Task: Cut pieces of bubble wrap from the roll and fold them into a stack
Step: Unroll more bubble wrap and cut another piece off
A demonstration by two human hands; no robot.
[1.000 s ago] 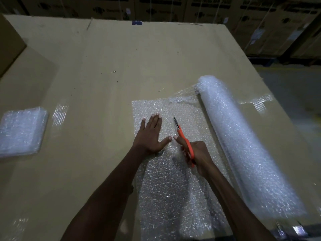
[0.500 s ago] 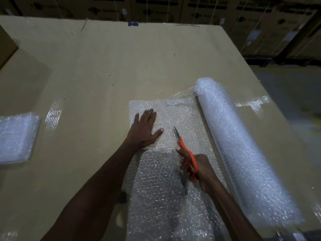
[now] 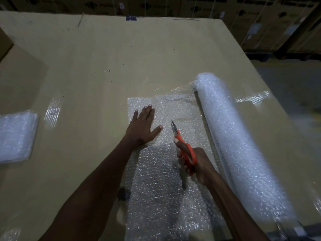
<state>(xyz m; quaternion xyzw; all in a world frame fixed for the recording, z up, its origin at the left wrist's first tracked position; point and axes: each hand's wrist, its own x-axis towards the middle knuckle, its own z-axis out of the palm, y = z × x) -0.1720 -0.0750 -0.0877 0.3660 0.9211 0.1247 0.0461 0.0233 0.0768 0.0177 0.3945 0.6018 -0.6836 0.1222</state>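
A long roll of bubble wrap (image 3: 238, 141) lies on the right of the cardboard-covered table (image 3: 104, 58). An unrolled sheet (image 3: 156, 188) spreads from it toward the left. My left hand (image 3: 143, 126) presses flat on the sheet's far left part, fingers straight. My right hand (image 3: 196, 162) grips orange-handled scissors (image 3: 184, 146), blades pointing away over the sheet, just right of my left thumb. A stack of folded bubble wrap pieces (image 3: 16, 136) lies at the left edge of the view.
Cardboard boxes (image 3: 225, 7) line the back beyond the table. Part of a brown box (image 3: 4, 44) stands at the far left. The table's right edge drops to the dark floor (image 3: 295, 87). Shiny tape strips (image 3: 52, 112) mark the surface.
My left hand has slid further away along the sheet. My right hand with the scissors has pulled back slightly toward me, and the blades now look closed.
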